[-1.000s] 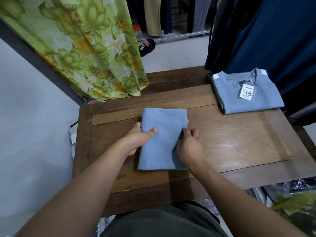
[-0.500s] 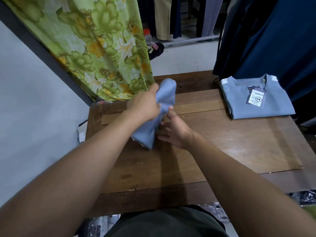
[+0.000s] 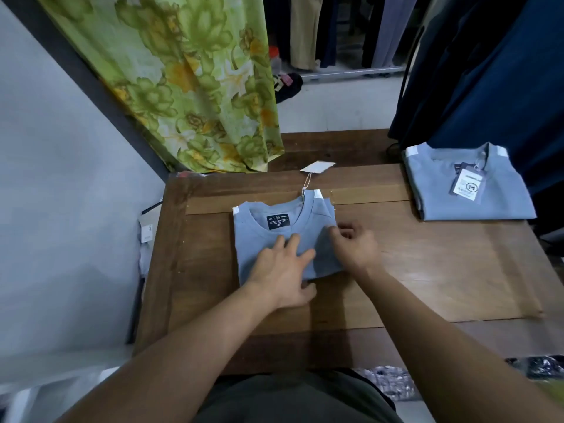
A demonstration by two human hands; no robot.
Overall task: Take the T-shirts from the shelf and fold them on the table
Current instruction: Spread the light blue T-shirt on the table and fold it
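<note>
A folded light-blue T-shirt (image 3: 268, 230) lies collar-up on the wooden table (image 3: 442, 270), its neck label showing and a white hang tag (image 3: 317, 167) on a string lying beyond the collar. My left hand (image 3: 280, 270) lies flat on the shirt's lower middle with straight fingers. My right hand (image 3: 354, 245) is at the shirt's right edge with fingers curled; whether it pinches the cloth I cannot tell. A second folded light-blue T-shirt (image 3: 494, 196) with a tag lies at the table's far right.
A green floral cloth (image 3: 189, 80) hangs over the table's far left corner. Dark blue garments (image 3: 494, 71) hang at the far right, behind the second shirt. A grey wall runs along the left. Bagged items (image 3: 393, 383) lie below the table's near edge.
The shirt lay back-up under both hands, was lifted and turned over in the air, and now lies collar-up on the table. Both hands have come down on it.
</note>
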